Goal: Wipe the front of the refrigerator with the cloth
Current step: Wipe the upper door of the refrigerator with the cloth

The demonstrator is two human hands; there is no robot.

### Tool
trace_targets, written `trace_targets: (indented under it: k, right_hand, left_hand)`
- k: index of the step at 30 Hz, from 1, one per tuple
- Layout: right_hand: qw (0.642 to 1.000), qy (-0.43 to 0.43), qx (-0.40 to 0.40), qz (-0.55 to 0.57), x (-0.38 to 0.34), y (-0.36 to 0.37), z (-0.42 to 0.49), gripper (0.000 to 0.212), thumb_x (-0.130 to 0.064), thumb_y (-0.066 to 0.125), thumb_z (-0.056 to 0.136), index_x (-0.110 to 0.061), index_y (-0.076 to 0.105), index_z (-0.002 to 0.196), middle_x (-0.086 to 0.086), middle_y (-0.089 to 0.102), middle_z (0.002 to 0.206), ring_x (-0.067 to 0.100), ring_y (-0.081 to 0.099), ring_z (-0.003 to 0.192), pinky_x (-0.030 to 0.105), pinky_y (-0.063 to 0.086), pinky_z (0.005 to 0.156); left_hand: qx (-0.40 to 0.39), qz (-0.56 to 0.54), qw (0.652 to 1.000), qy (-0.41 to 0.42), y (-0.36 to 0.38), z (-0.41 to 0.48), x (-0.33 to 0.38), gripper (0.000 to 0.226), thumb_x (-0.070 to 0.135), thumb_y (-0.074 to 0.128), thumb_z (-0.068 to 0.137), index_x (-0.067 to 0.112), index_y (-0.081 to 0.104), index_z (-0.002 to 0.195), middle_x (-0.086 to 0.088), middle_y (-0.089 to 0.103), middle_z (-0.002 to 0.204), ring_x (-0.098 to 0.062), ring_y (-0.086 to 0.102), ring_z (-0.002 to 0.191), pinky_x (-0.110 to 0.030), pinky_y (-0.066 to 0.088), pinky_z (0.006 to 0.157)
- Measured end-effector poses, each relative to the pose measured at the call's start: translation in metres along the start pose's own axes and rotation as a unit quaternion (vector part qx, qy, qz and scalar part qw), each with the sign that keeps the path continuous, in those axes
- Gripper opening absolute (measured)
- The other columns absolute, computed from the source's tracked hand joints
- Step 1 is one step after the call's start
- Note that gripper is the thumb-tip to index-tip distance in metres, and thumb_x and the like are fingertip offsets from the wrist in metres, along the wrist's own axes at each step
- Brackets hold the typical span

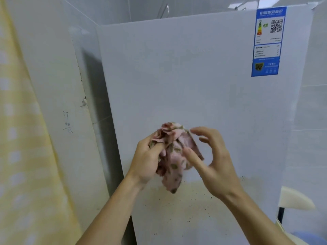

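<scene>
Cloth point(174, 156): pink, soft, olive-blotched, crumpled into a loose wad with one tail hanging down. It is held in front of the refrigerator point(177, 76) door's lower middle; contact with the door is unclear.

Left hand point(146, 161): fingers curled round the wad, gripping it.

Right hand point(215, 165): fingers spread, loosely curved, gripping nothing; the thumb overlaps the cloth's right side.

Door: flat, smooth, white. A yellowish stain point(185, 200) with dark specks lies low on it. A glossy blue energy label point(268, 41) sits upper right.

Yellow checked curtain point(17, 138) at far left.
</scene>
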State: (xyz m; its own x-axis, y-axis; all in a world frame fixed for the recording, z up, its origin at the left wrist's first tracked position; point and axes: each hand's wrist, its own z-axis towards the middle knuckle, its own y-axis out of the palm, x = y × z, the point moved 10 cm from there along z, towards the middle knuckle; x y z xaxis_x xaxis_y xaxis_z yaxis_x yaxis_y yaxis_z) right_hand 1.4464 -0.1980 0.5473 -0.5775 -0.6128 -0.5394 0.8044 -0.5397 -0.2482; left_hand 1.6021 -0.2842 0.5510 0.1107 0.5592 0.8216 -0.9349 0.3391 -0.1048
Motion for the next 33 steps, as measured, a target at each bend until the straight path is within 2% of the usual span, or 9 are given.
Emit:
trace_targets:
  k: [2, 5, 7, 13, 18, 22, 26, 29, 33]
  right_hand:
    - [0.997, 0.071, -0.032, 0.016, 0.011, 0.003, 0.002, 0.047, -0.056, 0.068, 0.092, -0.035, 0.056, 0.133, -0.021, 0.06, 0.13, 0.004, 0.059, 0.123, 0.023, 0.049, 0.101]
    - [0.978, 0.141, -0.094, 0.123, 0.02, 0.018, -0.001, 0.027, -0.045, 0.069, 0.093, -0.025, 0.074, 0.111, -0.002, 0.077, 0.1, 0.018, 0.075, 0.094, 0.045, 0.062, 0.083]
    - [0.971, 0.166, -0.063, 0.161, 0.023, 0.01, -0.001, 0.024, -0.043, 0.071, 0.092, -0.021, 0.078, 0.098, 0.008, 0.077, 0.087, 0.029, 0.076, 0.083, 0.05, 0.063, 0.072]
    - [0.959, 0.203, -0.025, 0.198, 0.032, -0.004, 0.006, 0.014, -0.041, 0.078, 0.086, -0.028, 0.078, 0.091, -0.005, 0.076, 0.091, 0.011, 0.074, 0.084, 0.02, 0.054, 0.064]
    - [0.987, 0.057, 0.123, -0.09, -0.001, -0.025, 0.006, 0.013, -0.029, 0.078, 0.092, -0.03, 0.065, 0.096, -0.014, 0.06, 0.095, 0.004, 0.057, 0.092, 0.012, 0.044, 0.081]
    - [0.995, 0.081, 0.047, -0.021, -0.005, -0.003, 0.003, 0.036, -0.061, 0.056, 0.097, -0.032, 0.066, 0.077, -0.011, 0.065, 0.072, 0.01, 0.062, 0.072, 0.02, 0.047, 0.063]
    - [0.989, 0.146, 0.006, -0.019, -0.002, 0.012, 0.005, 0.056, -0.083, 0.051, 0.085, -0.027, 0.061, 0.085, -0.004, 0.067, 0.078, 0.015, 0.065, 0.071, 0.031, 0.055, 0.067]
    - [0.987, 0.154, 0.028, -0.023, -0.003, 0.012, 0.011, 0.044, -0.063, 0.059, 0.095, -0.021, 0.057, 0.084, 0.002, 0.068, 0.081, 0.025, 0.065, 0.075, 0.047, 0.055, 0.072]
    - [0.989, 0.14, 0.041, 0.017, -0.004, 0.01, 0.015, 0.033, -0.033, 0.056, 0.102, -0.013, 0.05, 0.076, 0.003, 0.056, 0.077, 0.022, 0.052, 0.069, 0.041, 0.044, 0.065]
  left_hand:
    - [-0.047, -0.054, 0.997, -0.033, 0.003, 0.001, -0.007, 0.021, 0.026, 0.059, 0.096, 0.02, 0.072, 0.08, -0.018, 0.06, 0.078, -0.029, 0.062, 0.082, -0.049, 0.058, 0.083]
    - [-0.069, -0.055, 0.995, -0.039, 0.002, 0.003, -0.007, 0.028, 0.031, 0.067, 0.094, 0.009, 0.074, 0.11, -0.038, 0.065, 0.109, -0.054, 0.065, 0.106, -0.073, 0.048, 0.104]
    - [-0.061, -0.034, 0.997, -0.022, -0.003, 0.005, -0.006, 0.027, 0.034, 0.069, 0.092, 0.018, 0.079, 0.112, -0.024, 0.074, 0.114, -0.046, 0.069, 0.113, -0.066, 0.054, 0.102]
    - [-0.164, -0.138, 0.968, -0.13, 0.014, 0.0, -0.022, 0.036, 0.035, 0.072, 0.094, 0.019, 0.076, 0.126, -0.015, 0.072, 0.134, -0.033, 0.068, 0.127, -0.039, 0.057, 0.105]
    - [-0.1, -0.119, 0.975, -0.157, 0.015, 0.004, -0.024, 0.024, 0.031, 0.07, 0.096, 0.017, 0.083, 0.112, -0.013, 0.078, 0.121, -0.027, 0.075, 0.116, -0.029, 0.06, 0.092]
    - [-0.089, -0.104, 0.98, -0.147, 0.016, 0.005, -0.018, 0.022, 0.02, 0.065, 0.103, 0.015, 0.081, 0.117, -0.01, 0.078, 0.122, -0.024, 0.073, 0.119, -0.044, 0.052, 0.109]
    - [-0.132, -0.047, 0.985, -0.099, 0.024, 0.003, -0.004, 0.03, 0.024, 0.071, 0.095, 0.02, 0.077, 0.124, -0.004, 0.078, 0.122, -0.017, 0.072, 0.12, -0.032, 0.054, 0.107]
    - [-0.17, -0.042, 0.98, -0.091, 0.029, 0.001, -0.001, 0.032, 0.021, 0.065, 0.097, 0.02, 0.075, 0.128, -0.007, 0.077, 0.124, -0.022, 0.072, 0.119, -0.029, 0.055, 0.099]
    - [-0.187, -0.117, 0.967, -0.125, 0.033, -0.002, -0.003, 0.038, 0.034, 0.064, 0.102, 0.014, 0.071, 0.134, -0.012, 0.072, 0.134, -0.028, 0.067, 0.129, -0.042, 0.052, 0.111]
